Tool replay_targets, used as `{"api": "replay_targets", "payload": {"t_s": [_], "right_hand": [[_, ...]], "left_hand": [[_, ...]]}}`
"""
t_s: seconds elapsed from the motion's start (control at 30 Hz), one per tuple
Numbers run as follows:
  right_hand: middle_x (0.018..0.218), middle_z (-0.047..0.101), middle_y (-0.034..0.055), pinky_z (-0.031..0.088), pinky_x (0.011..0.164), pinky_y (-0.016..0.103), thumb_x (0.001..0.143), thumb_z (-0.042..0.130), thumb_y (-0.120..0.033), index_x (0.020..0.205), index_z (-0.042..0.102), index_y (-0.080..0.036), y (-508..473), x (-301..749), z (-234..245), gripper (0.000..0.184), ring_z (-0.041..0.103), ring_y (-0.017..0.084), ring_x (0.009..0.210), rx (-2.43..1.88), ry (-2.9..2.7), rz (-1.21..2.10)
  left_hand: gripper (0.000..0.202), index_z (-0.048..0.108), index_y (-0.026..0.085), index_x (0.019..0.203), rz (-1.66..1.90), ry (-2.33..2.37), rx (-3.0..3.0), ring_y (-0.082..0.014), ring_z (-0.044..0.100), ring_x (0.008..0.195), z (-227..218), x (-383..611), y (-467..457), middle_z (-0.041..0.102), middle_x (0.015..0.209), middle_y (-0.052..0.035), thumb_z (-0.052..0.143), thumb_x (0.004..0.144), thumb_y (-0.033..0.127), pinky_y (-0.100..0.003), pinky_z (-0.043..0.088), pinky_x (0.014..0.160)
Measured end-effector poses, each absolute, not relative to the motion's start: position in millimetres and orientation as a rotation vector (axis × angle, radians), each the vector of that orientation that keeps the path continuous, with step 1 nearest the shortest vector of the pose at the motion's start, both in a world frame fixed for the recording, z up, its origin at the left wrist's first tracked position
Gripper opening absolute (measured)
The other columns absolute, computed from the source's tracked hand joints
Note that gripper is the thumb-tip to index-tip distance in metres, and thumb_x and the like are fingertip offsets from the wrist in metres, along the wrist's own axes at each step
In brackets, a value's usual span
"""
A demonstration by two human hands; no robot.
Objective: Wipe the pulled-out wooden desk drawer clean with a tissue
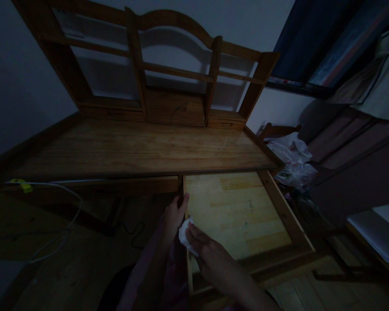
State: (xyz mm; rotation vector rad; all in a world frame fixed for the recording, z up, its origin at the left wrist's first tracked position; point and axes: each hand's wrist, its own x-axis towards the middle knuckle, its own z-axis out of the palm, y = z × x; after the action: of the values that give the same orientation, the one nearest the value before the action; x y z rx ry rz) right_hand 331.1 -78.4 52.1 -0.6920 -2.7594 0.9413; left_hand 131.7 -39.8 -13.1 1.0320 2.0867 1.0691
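A wooden drawer (223,207) with a pale bottom is pulled out from under the desk (155,147). At its left side wall, my left hand (175,214) grips the rim, its thumb side uppermost and its lower fingers hidden. Just nearer to me, my right hand (207,248) is closed on a crumpled white cloth (185,237), perhaps a tissue, and presses it against the same wall. Nothing else lies in the drawer apart from small dark marks on its bottom.
A wooden shelf unit (175,73) stands at the desk's back. White plastic bags (291,149) sit to the right by a chair (280,129). A white cable (79,203) with a yellow tag (25,185) hangs at left. Papers (381,231) lie at far right.
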Motion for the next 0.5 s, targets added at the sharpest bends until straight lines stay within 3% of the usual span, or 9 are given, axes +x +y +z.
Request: {"api": "replay_targets", "payload": {"t_s": [0.5], "right_hand": [[0.166, 0.024, 0.0074, 0.031, 0.124, 0.042, 0.076, 0.044, 0.008, 0.159, 0.026, -0.019, -79.3, 331.3, 54.8, 0.090, 0.024, 0.022, 0.152, -0.704, -2.751, 0.951]], "left_hand": [[0.067, 0.068, 0.019, 0.116, 1.054, 2.108, 1.048, -0.0317, 0.070, 0.112, -13.6, 131.1, -40.3, 0.075, 0.116, -0.0167, 0.038, 0.091, 0.073, -0.038, 0.050, 0.092]]}}
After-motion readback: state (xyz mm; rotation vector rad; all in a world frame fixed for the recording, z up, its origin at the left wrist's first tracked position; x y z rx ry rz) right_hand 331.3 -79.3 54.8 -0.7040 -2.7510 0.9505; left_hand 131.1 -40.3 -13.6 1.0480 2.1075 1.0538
